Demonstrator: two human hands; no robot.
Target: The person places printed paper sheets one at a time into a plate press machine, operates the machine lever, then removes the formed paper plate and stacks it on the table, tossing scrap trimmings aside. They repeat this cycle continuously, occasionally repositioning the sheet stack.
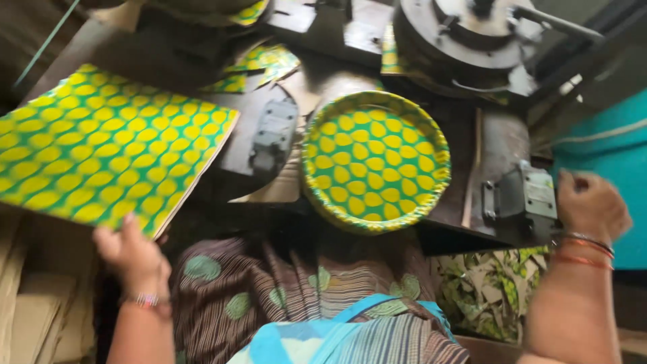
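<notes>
A: Our left hand [131, 253] grips the near edge of a flat square sheet [101, 145], thumb on top, fingers hidden beneath. The sheet is thin card, green with yellow lemon-shaped spots, tilted and hanging over the left edge of the machine bed [465, 135].

B: Noted. Our right hand [590, 205] is closed into a loose fist at the bed's right edge, just beside a grey metal box [526, 199] bolted there. We cannot tell whether it holds anything.

A: Between the hands, a round pressed plate [375, 160] in the same print sits at the bed's near edge, its rim crimped and raised.

B: Room is tight. A dark round press head [465, 37] is at the far right corner, and another grey box [273, 135] lies between sheet and plate.

A: Below the right edge, a bin of green and tan offcuts [488, 290]. At lower left, a stack of plain tan card [30, 317].

B: Bangles on both wrists; striped cloth [303, 296] with green spots fills the near middle.
</notes>
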